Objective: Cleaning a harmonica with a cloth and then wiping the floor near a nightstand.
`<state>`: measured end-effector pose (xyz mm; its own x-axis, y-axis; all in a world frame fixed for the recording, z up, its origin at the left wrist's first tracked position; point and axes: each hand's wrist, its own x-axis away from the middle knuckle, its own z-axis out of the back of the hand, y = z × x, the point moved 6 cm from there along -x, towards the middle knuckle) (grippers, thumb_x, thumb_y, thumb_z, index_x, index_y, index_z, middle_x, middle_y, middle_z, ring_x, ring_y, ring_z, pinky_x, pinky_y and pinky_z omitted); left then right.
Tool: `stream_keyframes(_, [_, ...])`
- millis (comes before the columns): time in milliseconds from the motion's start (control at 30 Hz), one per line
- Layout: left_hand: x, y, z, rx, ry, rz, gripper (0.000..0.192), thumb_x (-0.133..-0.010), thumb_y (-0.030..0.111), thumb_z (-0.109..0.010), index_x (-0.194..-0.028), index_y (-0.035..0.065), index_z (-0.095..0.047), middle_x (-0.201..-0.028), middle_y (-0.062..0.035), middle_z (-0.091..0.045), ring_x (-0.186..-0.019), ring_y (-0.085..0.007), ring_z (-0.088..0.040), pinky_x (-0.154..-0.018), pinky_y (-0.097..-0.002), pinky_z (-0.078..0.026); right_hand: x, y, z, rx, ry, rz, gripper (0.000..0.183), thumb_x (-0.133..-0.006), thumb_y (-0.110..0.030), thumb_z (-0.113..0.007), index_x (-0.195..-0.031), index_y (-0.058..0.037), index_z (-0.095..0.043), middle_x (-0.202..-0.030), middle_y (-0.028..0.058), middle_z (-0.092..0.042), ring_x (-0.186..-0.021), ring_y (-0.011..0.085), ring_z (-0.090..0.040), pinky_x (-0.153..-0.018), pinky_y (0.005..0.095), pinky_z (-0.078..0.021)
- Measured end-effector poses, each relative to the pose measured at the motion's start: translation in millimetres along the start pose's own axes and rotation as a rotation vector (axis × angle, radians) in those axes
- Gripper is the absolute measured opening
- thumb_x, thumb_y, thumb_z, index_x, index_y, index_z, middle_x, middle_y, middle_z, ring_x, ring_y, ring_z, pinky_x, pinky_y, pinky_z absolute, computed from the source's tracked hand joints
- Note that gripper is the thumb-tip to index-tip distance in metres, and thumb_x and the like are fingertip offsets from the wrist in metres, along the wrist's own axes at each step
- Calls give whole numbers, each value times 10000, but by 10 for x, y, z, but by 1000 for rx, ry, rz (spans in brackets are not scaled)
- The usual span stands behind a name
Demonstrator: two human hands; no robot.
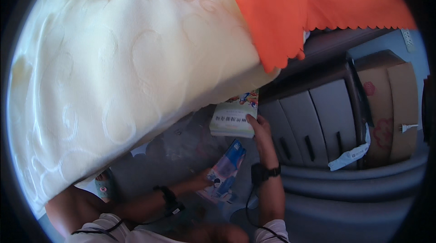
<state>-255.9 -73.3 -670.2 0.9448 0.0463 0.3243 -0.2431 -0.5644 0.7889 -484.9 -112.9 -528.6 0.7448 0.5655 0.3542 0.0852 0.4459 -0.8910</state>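
In the head view, my right hand (261, 128) grips the right edge of a thick book (231, 120) with a pale green cover, a colourful picture and printed characters. The book's far end lies partly under the hanging edge of a cream patterned cloth (153, 55). Below it, my left hand (203, 180) holds a blue and pink illustrated book or packet (224, 171), tilted, at its left side. The fingers of my left hand are partly hidden in shadow. Both wrists wear black straps with small devices and cables.
An orange scalloped cloth (272, 11) overhangs at the top. Grey drawers with dark handles (315, 123) stand at the right, beside a cardboard box (381, 113). A white plastic wrapper (351, 156) hangs near them. A white plug (407, 127) is at the far right, and a green shoe (103, 186) at lower left.
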Motion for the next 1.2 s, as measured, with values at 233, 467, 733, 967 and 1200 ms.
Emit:
stream_keyframes(233, [108,56,-63,5,16,-4,538,-815,15,-561,-1302,27,-333,-1136,-65,-531,-1042,-140,-496,-910,-309,-412,1245,-7,638,-234,56,205,438,-839,-110,-619,-1210,39,-441,-1022,105,-609,-850,108,-584,-726,233,-467])
stream_keyframes(467, [177,470,107,-265,159,-142,463,-837,61,-592,-1252,40,-386,-1085,-67,-571,-991,-143,-545,-847,-324,-467,1646,-7,722,-165,144,183,467,-831,-124,-627,-1213,57,-428,-1029,105,-609,-863,104,-589,-750,223,-464])
stream_keyframes(733, [227,860,377,-261,227,-281,465,-815,127,-614,-1226,21,-424,-1073,-98,-583,-1001,-165,-547,-849,-309,-440,1603,147,833,-176,156,265,501,-831,-111,-636,-1237,67,-402,-916,115,-636,-764,108,-604,-662,226,-475])
stream_keyframes(967, [396,1398,449,-566,401,-417,386,-864,212,-570,-1203,61,-463,-980,-150,-631,-899,-248,-614,-781,-341,-459,1818,-122,877,287,-309,42,518,-774,-85,-682,-1246,1,-485,-904,61,-652,-762,76,-589,-657,229,-480])
stream_keyframes(1200, [465,1771,323,-784,217,-423,347,-880,151,-529,-1212,68,-477,-980,-161,-626,-883,-229,-605,-787,-328,-451,1911,-411,240,1040,-857,331,507,-704,-238,-735,-1155,-63,-583,-967,139,-656,-802,226,-648,-725,300,-482])
